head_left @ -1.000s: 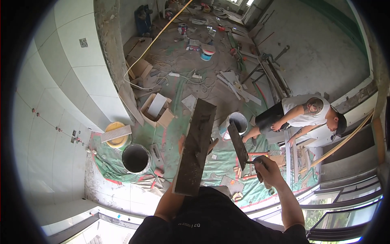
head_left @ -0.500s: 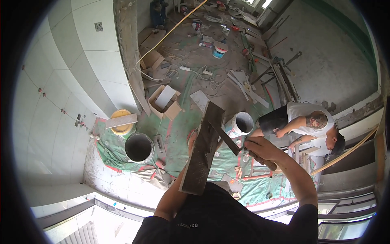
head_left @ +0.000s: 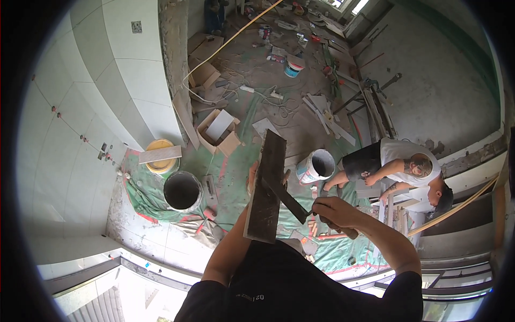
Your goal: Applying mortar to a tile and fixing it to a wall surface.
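Observation:
My left hand (head_left: 251, 175) grips a long, narrow tile strip (head_left: 262, 214) from beneath, its fingers showing at the strip's side edges. The upper face of the strip is smeared with dark grey mortar. In my right hand (head_left: 337, 211) is a trowel by its wooden handle. The flat, dark trowel blade (head_left: 292, 205) slants up to the left, its far end against the middle of the strip's coated face. The palm of my left hand is hidden behind the strip.
A dark bucket (head_left: 199, 192) and a yellow-rimmed bucket (head_left: 160, 170) with a board across it stand left. A white bucket (head_left: 320, 167) stands ahead. At right another person (head_left: 402, 163) bends over. Green sheeting (head_left: 236, 172), a cardboard box (head_left: 228, 144) and offcuts cover the floor.
The tile strip has swung slightly left and stands straighter in the view. The trowel blade has slid toward the strip's near end, my right hand moving left and nearer with it.

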Motion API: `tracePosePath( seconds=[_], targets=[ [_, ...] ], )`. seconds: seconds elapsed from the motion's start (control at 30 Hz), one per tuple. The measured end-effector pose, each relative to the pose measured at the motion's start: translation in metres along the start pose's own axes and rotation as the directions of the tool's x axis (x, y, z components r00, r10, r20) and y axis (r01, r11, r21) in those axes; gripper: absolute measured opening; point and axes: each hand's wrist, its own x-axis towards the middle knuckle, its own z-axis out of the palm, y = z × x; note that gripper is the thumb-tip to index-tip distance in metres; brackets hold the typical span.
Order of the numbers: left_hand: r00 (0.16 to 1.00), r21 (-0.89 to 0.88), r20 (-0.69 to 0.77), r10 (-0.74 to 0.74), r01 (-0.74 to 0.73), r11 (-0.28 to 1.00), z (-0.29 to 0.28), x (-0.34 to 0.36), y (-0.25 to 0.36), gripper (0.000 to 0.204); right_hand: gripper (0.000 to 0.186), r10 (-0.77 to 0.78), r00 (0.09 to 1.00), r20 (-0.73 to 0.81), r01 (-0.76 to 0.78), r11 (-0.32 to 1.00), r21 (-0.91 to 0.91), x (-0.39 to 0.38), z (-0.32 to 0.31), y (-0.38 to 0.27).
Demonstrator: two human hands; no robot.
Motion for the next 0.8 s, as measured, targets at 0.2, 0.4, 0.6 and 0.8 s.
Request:
tracePosePath(
  seconds=[0.2,0.4,0.6,0.8],
  targets=[
    [0.995,0.004,0.082,-0.05,0.049,0.999,-0.01,0.017,0.011,0.052,0.033,0.017,1.0,0.004,-0.016,0.997,-0.071,-0.003,0.023,0.007],
    [0.986,-0.046,-0.135,0.099,-0.106,0.993,-0.022,0.041,0.029,0.053,0.034,-0.126,0.99,-0.059,0.105,0.955,-0.277,-0.031,0.073,0.036],
    [0.997,0.077,0.056,-0.055,0.051,0.996,-0.029,0.017,0.01,0.059,0.029,-0.199,0.938,-0.283,0.156,0.974,-0.166,-0.016,0.012,0.007],
    [0.957,0.066,0.23,-0.178,0.167,0.984,-0.065,0.022,0.004,0.058,0.037,-0.247,0.951,-0.186,0.212,0.959,-0.189,0.079,-0.024,0.015]
  ],
)
